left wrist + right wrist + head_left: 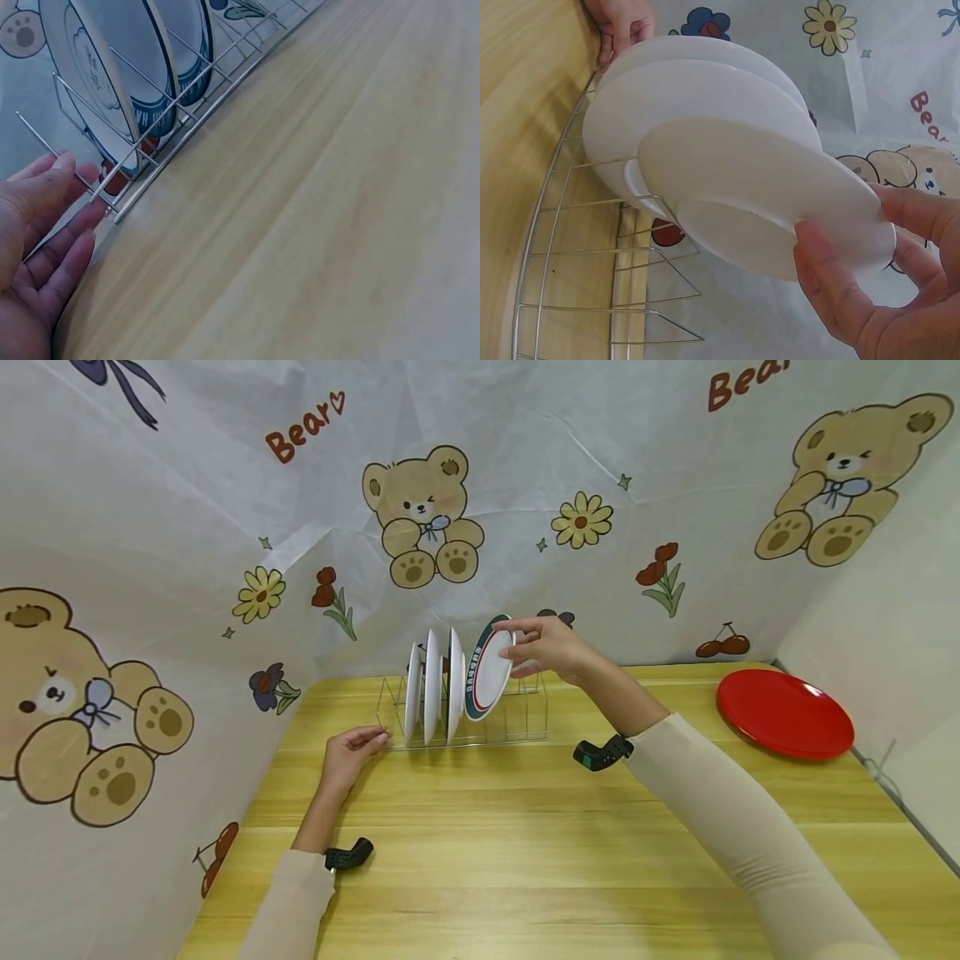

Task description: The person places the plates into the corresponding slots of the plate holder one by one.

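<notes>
My right hand (551, 647) pinches the edge of a white plate (491, 670) with a dark teal rim band and a red ring. This plate is tilted above the wire dish rack (517, 739), right of three white plates that stand upright in it, one being the nearest plate (455, 685). In the right wrist view the held plate (765, 195) shows its plain white underside, thumb on one face and fingers on the other. At the rack's left end my left hand (352, 756) grips the wire; in the left wrist view thumb and fingers (64, 259) are about it.
A red oval plate (786, 714) lies on the right of the wooden table (487, 860). Behind the rack hangs a white cloth (525, 468) printed with bears and flowers. The rack's right-hand slots (615, 277) hold no plates.
</notes>
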The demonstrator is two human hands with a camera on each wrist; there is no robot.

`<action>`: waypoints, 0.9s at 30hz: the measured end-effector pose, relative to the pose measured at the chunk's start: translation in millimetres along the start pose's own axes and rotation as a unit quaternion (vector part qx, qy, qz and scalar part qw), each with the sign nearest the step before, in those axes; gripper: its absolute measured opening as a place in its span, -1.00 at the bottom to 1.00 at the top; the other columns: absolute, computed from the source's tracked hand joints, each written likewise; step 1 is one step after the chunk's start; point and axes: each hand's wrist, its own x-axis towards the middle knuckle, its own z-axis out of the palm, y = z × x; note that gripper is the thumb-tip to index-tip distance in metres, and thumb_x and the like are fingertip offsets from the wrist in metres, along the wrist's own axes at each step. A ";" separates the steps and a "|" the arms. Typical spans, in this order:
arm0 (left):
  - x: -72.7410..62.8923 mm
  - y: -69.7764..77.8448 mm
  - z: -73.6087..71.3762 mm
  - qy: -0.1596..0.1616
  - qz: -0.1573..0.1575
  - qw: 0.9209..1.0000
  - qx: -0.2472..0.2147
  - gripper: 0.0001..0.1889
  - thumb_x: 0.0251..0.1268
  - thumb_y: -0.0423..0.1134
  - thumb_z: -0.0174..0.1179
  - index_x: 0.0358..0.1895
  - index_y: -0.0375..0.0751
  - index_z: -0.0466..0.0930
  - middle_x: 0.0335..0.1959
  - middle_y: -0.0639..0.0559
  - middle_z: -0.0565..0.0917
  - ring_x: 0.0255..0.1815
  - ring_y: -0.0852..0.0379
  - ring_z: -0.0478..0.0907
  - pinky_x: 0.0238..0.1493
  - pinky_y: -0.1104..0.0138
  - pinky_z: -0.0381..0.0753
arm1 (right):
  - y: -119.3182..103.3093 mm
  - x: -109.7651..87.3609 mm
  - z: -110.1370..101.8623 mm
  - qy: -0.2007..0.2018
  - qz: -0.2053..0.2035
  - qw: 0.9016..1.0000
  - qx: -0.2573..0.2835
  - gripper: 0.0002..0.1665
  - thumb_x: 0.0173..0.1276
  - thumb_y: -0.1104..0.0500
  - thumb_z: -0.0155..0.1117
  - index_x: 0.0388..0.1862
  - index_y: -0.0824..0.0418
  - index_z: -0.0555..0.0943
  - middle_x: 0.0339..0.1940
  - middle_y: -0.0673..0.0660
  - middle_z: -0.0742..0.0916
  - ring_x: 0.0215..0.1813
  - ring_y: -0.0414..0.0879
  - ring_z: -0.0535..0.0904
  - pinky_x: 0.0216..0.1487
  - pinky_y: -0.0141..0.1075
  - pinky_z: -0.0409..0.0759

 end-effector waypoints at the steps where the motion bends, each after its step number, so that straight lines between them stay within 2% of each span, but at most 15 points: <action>1: 1.1 -2.0 0.1 0.001 0.001 1.000 -0.009 -0.65 0.32 -0.43 0.34 0.09 -0.59 0.63 -0.03 -0.38 0.72 -0.07 0.00 0.77 -0.06 0.22 0.74 | -0.2 0.9 0.1 -0.001 0.000 1.000 0.000 -0.40 0.42 0.33 0.35 0.42 0.12 0.54 0.11 0.37 0.63 0.04 0.20 0.68 -0.09 -0.04 0.76; 4: 3.3 -5.4 1.5 0.002 0.012 1.000 -0.027 -0.62 0.31 -0.41 0.36 0.10 -0.62 0.61 -0.05 -0.32 0.74 -0.11 0.11 0.77 -0.09 0.30 0.74 | -2.0 2.7 0.3 -0.003 0.001 1.000 0.000 -0.41 0.43 0.33 0.34 0.42 0.09 0.54 0.11 0.36 0.64 0.05 0.20 0.68 -0.05 -0.03 0.75; 9: 5.0 -7.4 4.2 0.007 0.025 0.998 -0.051 -0.65 0.31 -0.44 0.35 0.07 -0.64 0.61 -0.07 -0.38 0.73 -0.12 0.07 0.78 -0.04 0.25 0.73 | -3.8 4.5 0.0 -0.006 0.006 1.000 -0.004 -0.41 0.43 0.33 0.34 0.41 0.09 0.55 0.12 0.35 0.64 0.06 0.19 0.68 -0.03 -0.02 0.74; 13: 4.2 -8.2 5.1 0.021 0.007 0.998 -0.057 -0.68 0.32 -0.45 0.32 0.05 -0.64 0.62 -0.10 -0.34 0.75 -0.15 0.08 0.78 -0.02 0.20 0.72 | -1.3 7.1 2.8 -0.017 0.009 1.000 -0.005 -0.41 0.43 0.33 0.34 0.42 0.11 0.54 0.13 0.38 0.64 0.04 0.21 0.70 -0.05 -0.04 0.75; 20: -6.4 18.2 10.4 0.018 -0.015 0.998 -0.051 -0.73 0.36 -0.53 0.26 0.04 -0.67 0.62 -0.07 -0.44 0.71 -0.13 0.00 0.78 0.05 0.03 0.66 | -1.2 10.4 9.2 -0.023 0.006 0.999 -0.025 -0.39 0.45 0.31 0.33 0.45 0.09 0.51 0.13 0.43 0.66 -0.01 0.22 0.72 -0.08 -0.07 0.76; 27: -3.9 14.7 9.4 0.012 -0.021 0.998 -0.062 -0.73 0.36 -0.55 0.24 0.05 -0.69 0.60 -0.07 -0.46 0.70 -0.14 0.03 0.78 0.05 0.07 0.67 | 0.8 16.0 16.5 -0.014 0.003 1.000 -0.027 -0.35 0.44 0.29 0.34 0.49 0.06 0.47 0.15 0.41 0.65 -0.08 0.16 0.72 0.00 -0.02 0.73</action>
